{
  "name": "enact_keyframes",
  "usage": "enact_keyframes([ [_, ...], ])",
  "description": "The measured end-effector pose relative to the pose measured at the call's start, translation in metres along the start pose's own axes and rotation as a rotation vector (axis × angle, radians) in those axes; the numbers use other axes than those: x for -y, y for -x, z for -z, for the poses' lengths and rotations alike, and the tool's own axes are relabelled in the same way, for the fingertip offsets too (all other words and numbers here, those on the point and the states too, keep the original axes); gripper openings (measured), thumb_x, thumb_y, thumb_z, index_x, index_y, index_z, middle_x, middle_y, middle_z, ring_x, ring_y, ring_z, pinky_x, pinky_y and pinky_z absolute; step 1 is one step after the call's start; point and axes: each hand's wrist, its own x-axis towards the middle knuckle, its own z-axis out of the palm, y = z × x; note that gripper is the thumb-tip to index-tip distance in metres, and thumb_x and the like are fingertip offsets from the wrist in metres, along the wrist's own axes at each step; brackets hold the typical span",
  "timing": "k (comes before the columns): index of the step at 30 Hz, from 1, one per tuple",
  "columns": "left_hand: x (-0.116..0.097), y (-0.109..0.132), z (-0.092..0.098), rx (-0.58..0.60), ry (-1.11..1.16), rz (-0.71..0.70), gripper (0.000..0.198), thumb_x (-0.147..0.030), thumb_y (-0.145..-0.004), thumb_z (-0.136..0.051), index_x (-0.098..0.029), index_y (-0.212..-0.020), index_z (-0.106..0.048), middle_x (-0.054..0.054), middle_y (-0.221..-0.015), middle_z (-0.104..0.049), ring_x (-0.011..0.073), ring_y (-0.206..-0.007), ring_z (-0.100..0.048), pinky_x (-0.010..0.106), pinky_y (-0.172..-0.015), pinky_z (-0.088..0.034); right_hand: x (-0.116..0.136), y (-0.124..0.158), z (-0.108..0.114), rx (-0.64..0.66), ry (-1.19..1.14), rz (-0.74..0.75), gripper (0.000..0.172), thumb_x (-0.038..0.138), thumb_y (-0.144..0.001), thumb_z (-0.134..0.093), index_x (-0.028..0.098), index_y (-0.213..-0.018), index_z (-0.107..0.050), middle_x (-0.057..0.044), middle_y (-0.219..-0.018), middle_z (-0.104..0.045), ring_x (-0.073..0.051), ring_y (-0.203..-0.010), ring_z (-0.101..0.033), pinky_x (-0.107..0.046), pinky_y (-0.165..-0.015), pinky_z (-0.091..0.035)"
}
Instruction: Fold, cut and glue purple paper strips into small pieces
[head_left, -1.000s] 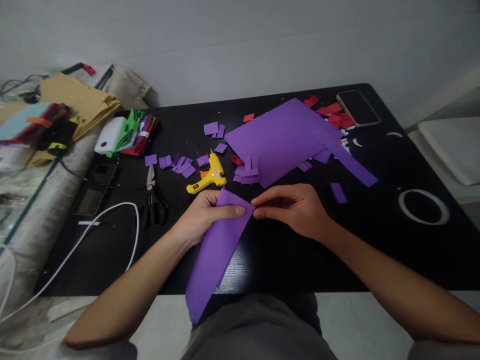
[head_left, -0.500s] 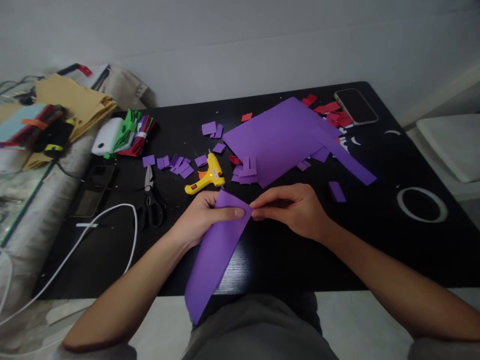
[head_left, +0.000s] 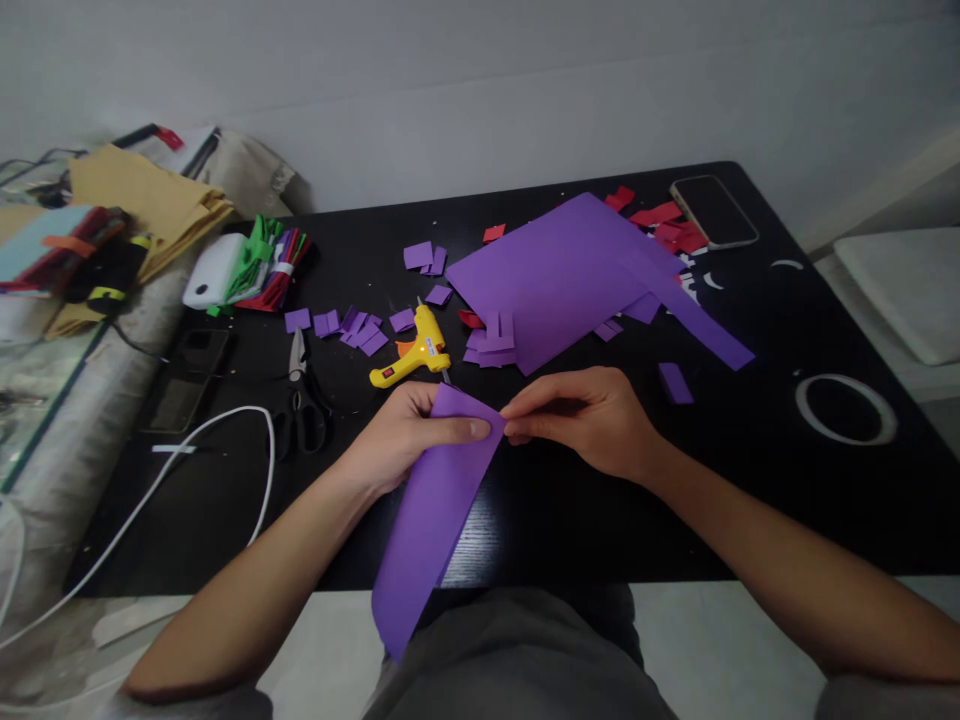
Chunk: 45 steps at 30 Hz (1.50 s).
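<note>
A folded strip of purple paper (head_left: pixel 433 520) hangs from my left hand (head_left: pixel 409 435), whose thumb presses flat on its upper part. Its lower end droops past the table's front edge. At the strip's upper right corner, the thumb and forefinger of my right hand (head_left: pixel 589 420) pinch the paper. Just beyond my left hand lies a yellow glue gun (head_left: pixel 427 345) on its side. Black-handled scissors (head_left: pixel 304 395) rest to the left, blades pointing away. Behind my hands a large purple sheet (head_left: pixel 555 275) lies with small cut purple pieces (head_left: pixel 495 345) at its near left corner.
More purple pieces (head_left: pixel 360 330) are scattered left of the glue gun. Red scraps (head_left: pixel 679 235) and a phone (head_left: pixel 714 211) are at the back right, with a white ring (head_left: pixel 885 410) nearer. A white cable (head_left: pixel 268 450) loops at left, near bundled coloured material (head_left: pixel 259 265).
The lower end of the purple strip has swung slightly to the right and down. Both hands keep nearly the same place and grip.
</note>
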Motion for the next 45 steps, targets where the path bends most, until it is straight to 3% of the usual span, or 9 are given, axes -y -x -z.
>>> enact_keyframes([
  [6, -0.0005, -0.0009, -0.0019, -0.052, 0.048, -0.009, 0.032, -0.037, -0.061, -0.097, -0.014, -0.077, -0.080, 0.004, -0.065, -0.074, 0.0113, -0.047, -0.061, 0.021, -0.046, -0.045, -0.0028, -0.0026, 0.0019, -0.031, 0.040, 0.030, 0.029, 0.030, -0.067, -0.097, 0.025, -0.093, -0.086, -0.002, -0.086, -0.084, -0.021, -0.081, -0.082, -0.031, -0.079, -0.068],
  [16, -0.0002, -0.0002, -0.0034, -0.067, 0.039, 0.006, 0.035, -0.039, -0.059, -0.097, -0.014, -0.076, -0.080, 0.004, -0.063, -0.073, 0.0105, -0.045, -0.059, 0.020, -0.043, -0.043, -0.0049, -0.0015, 0.0008, -0.015, 0.006, 0.033, 0.017, 0.026, -0.073, -0.094, 0.025, -0.089, -0.086, -0.001, -0.078, -0.083, -0.017, -0.070, -0.080, -0.026, -0.071, -0.067],
  [38, 0.0002, -0.0031, -0.0012, -0.003, 0.019, 0.028, 0.029, -0.036, -0.062, -0.095, -0.014, -0.072, -0.079, 0.003, -0.060, -0.069, 0.0094, -0.044, -0.055, 0.020, -0.041, -0.037, -0.0047, -0.0041, 0.0011, 0.014, -0.016, 0.006, 0.015, 0.023, -0.073, -0.093, 0.025, -0.086, -0.087, 0.000, -0.076, -0.083, -0.015, -0.068, -0.079, -0.022, -0.070, -0.067],
  [45, -0.0006, -0.0027, -0.0014, 0.002, 0.005, 0.038, 0.028, -0.035, -0.063, -0.093, -0.014, -0.078, -0.082, 0.002, -0.061, -0.069, 0.0089, -0.045, -0.055, 0.020, -0.043, -0.037, -0.0061, -0.0047, 0.0013, 0.020, -0.003, 0.016, 0.016, 0.021, -0.072, -0.093, 0.024, -0.086, -0.086, -0.001, -0.077, -0.083, -0.017, -0.069, -0.080, -0.024, -0.070, -0.068],
])
